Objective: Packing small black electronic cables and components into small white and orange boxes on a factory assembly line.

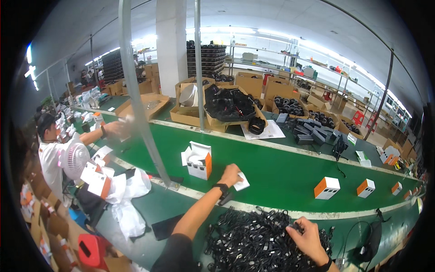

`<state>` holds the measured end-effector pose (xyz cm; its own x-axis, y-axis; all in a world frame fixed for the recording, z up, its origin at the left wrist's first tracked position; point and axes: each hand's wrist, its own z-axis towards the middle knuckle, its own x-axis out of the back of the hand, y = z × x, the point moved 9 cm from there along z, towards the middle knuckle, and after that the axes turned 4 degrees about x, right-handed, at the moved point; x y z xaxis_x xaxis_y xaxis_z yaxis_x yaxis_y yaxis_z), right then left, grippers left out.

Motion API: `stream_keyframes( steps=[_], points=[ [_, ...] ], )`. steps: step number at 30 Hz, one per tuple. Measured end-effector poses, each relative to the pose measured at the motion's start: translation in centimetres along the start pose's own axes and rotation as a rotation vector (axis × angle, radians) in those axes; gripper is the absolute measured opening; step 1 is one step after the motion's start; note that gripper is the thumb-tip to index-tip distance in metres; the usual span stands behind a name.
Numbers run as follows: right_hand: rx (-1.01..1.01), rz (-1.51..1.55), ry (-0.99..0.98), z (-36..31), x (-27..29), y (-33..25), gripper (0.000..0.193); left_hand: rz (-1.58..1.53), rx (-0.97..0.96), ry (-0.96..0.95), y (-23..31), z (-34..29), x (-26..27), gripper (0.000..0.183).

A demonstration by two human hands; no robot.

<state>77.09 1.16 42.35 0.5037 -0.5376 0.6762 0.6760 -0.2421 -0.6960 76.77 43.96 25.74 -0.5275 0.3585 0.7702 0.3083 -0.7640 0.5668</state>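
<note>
My left hand (231, 176), with a dark watch at its wrist, is over the green conveyor belt (267, 170). Its fingers are closed on a small flat white piece (242, 181) that looks like folded paper or card. Just left of that hand stands an open white and orange box (198, 165), flaps up, with something white inside. My right hand (309, 238) is at the right side of a large heap of black cables (253, 240). Its thumb and fingers are bent together on a black cable, mostly hidden by the hand.
Closed white and orange boxes (327, 188) stand along the belt to the right. A metal post (140, 99) rises at the near belt edge. At the left, a co-worker (56, 154) reaches over the belt beside a fan (74, 157). Across the belt are dark boxes (312, 131) and cartons of black parts.
</note>
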Motion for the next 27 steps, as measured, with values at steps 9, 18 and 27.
stream_keyframes(
  steps=[9, 18, 27],
  points=[
    [-0.333, 0.923, -0.187, 3.5, -7.6, -1.8, 0.045, -0.725, -0.250, -0.072, 22.0, -18.5, 13.2, 0.012],
    [-0.284, 0.835, -0.603, -3.2, -15.0, -9.2, 0.032, -0.569, -0.315, 0.113, 24.6, -37.5, 17.6, 0.027],
    [-0.392, 1.024, -0.423, -2.7, -13.1, -7.1, 0.027, -0.683, -0.246, 0.193, 19.5, -32.2, 24.0, 0.018]
  ],
)
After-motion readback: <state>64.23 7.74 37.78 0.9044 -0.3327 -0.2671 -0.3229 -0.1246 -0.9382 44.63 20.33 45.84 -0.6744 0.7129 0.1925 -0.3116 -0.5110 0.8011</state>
